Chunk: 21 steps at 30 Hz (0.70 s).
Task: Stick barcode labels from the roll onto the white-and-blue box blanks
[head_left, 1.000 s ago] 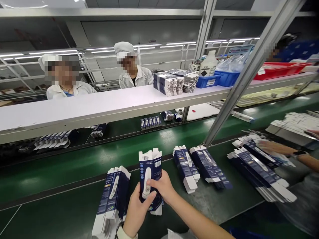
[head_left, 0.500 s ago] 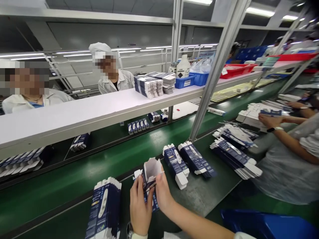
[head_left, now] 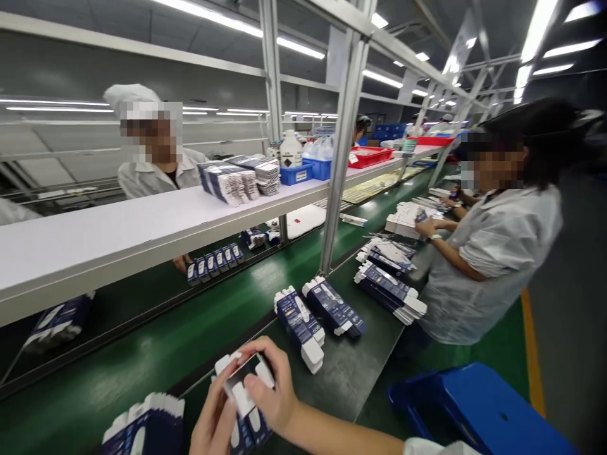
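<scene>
Between my two hands is a small carton [head_left: 243, 399], its end turned up toward me with white flaps around a dark opening. My left hand [head_left: 214, 414] grips its left side. My right hand [head_left: 275, 388] wraps the far and right sides, thumb pressed on a white flap. Just below lie dark blue printed cartons [head_left: 256, 424], partly hidden by my hands. To the left stands a row of flattened blue cartons [head_left: 159, 423]. Two more stacks, a near carton stack [head_left: 298, 319] and a farther carton stack [head_left: 333, 306], lie right of my hands.
A green conveyor belt [head_left: 142, 370] runs beyond the work surface, under a white shelf [head_left: 118, 237] with a metal post [head_left: 339, 158]. At right, a co-worker [head_left: 502, 246] in a white coat handles cartons. A blue stool [head_left: 488, 411] stands at lower right. Another person [head_left: 156, 151] faces across.
The view has swung right, bringing the co-worker and stool into fuller sight. My right hand has moved over the carton's open end, its thumb now on a flap.
</scene>
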Motion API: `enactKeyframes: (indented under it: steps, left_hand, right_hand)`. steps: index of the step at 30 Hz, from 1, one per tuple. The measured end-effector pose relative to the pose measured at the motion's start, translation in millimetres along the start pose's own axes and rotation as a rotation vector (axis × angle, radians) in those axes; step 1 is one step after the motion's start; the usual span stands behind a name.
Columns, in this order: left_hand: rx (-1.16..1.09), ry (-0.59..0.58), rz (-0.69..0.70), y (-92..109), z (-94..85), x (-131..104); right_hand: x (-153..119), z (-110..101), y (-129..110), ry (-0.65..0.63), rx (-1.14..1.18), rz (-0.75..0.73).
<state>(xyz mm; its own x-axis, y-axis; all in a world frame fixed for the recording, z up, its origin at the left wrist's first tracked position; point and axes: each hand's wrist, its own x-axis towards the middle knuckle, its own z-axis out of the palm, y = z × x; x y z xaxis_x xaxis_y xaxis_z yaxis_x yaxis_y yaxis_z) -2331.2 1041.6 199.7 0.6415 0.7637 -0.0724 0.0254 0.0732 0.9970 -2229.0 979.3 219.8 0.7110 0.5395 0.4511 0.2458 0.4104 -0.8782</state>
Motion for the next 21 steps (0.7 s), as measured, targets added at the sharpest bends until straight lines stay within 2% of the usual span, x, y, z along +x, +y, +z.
enactKeyframes:
  steps: [3, 5, 10, 18, 21]
  left_hand:
    - [-0.087, -0.008, -0.061, 25.8, 4.4, -7.5]
    - [-0.150, -0.028, -0.054, 33.5, 7.8, -12.2]
    - [-0.153, -0.004, 0.049, 33.9, 12.7, -16.6]
    - [-0.091, 0.086, 0.101, 34.2, 13.7, -14.6]
    - [-0.024, 0.107, 0.182, 32.0, 14.3, -13.9]
  right_hand:
    - [2.0, -4.7, -1.8, -0.058, -0.026, -0.063]
    - [2.3, -6.1, 0.0, -0.094, -0.004, -0.057]
    - [-2.0, -6.3, 9.4, -0.134, 0.012, -0.073]
    - [-4.4, -3.2, 19.0, -0.093, 0.051, -0.046]
    - [-5.0, -2.4, 20.5, -0.096, 0.047, -0.070]
